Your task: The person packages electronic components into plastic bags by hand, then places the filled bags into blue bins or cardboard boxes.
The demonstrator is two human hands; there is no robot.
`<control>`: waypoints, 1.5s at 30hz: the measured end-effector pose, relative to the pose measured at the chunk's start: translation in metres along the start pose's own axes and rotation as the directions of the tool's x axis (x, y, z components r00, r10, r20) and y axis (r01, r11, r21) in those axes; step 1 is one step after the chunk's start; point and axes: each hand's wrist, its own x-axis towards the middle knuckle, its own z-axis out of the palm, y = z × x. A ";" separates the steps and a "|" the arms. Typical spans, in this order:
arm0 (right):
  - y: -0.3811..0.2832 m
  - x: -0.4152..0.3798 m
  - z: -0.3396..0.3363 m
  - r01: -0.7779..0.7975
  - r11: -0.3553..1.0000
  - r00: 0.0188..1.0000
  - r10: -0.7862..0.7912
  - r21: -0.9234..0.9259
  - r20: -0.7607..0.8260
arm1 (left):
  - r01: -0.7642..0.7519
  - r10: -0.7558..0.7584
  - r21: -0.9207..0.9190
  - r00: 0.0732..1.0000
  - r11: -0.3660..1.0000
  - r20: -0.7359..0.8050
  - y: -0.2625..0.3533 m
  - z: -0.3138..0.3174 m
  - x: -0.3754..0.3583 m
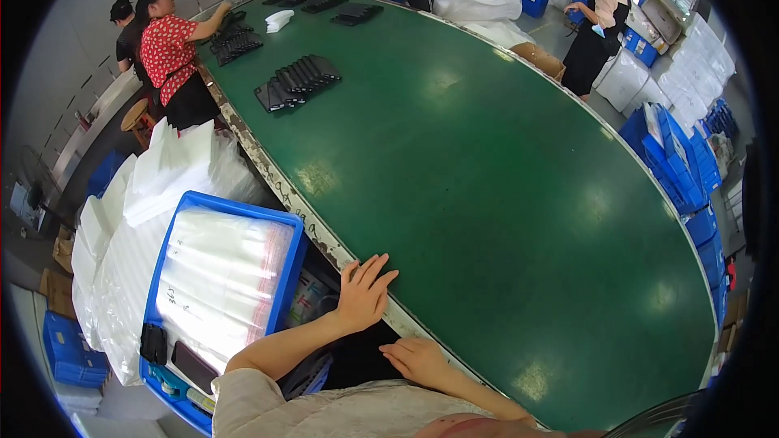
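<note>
My left hand [363, 296] rests on the near edge of the green table [454, 195], its fingers spread and nothing in it. Lower down, close to my body, my right hand [415, 357] lies at the table's edge with its fingers loosely extended and holding nothing. Left of my left hand is a blue bin [296, 255] with a stack of clear plastic bags [223, 268] in it. A dark phone [193, 367] and a black object [152, 343] lie at the bin's near end. Rows of black items [299, 81] stand farther up the table.
White foam sheets [166, 170] are piled beyond the bin. A person in a red patterned top [169, 49] reaches onto the table at the far left; another person [604, 28] stands beyond its right side. Blue crates [669, 154] are stacked at the right. A white bundle [279, 21] lies on the table.
</note>
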 end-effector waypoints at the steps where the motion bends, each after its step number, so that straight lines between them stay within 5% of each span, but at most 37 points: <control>1: 0.000 0.000 -0.001 0.001 1.000 1.000 -0.001 0.002 0.001 | -0.001 0.001 0.000 1.000 1.000 -0.002 0.000 0.000 0.000; 17: 0.001 0.004 0.000 -0.025 0.999 1.000 0.025 0.044 0.007 | 0.030 -0.031 0.018 0.999 0.999 0.018 0.002 -0.001 -0.002; 23: 0.000 0.004 -0.002 -0.027 0.999 0.999 0.026 0.025 0.037 | 0.093 -0.086 -0.062 0.990 0.994 0.111 0.006 -0.041 0.012; 25: 0.000 0.003 -0.001 -0.028 0.999 1.000 0.028 0.027 0.004 | -0.002 0.015 -0.122 0.994 0.993 0.104 -0.009 -0.066 0.014; 27: -0.002 0.003 0.001 -0.023 0.998 1.000 0.023 0.056 0.007 | 0.271 -0.263 -0.061 0.959 0.961 0.109 -0.023 -0.103 0.017; 29: -0.001 0.004 0.001 -0.010 0.998 0.999 0.012 0.059 -0.029 | 0.449 -0.427 0.162 0.891 0.879 -0.154 -0.048 -0.125 0.000; 31: -0.004 0.006 0.002 -0.001 0.998 0.999 0.004 0.064 -0.044 | 0.721 -0.712 0.260 0.687 0.642 -0.148 -0.076 -0.146 -0.030; 33: -0.007 0.006 -0.001 -0.027 0.998 1.000 0.028 0.057 -0.010 | 0.818 -0.821 0.285 0.552 0.500 -0.142 -0.104 -0.156 -0.066; 42: -0.002 0.005 0.004 -0.007 1.000 1.000 0.007 0.012 -0.018 | 0.854 -0.739 -0.006 0.446 0.520 -0.505 -0.134 -0.129 -0.088; 45: -0.001 0.005 0.004 -0.004 1.000 1.000 0.005 0.017 -0.022 | 0.808 -0.587 0.230 0.561 0.543 -0.584 -0.139 -0.120 -0.085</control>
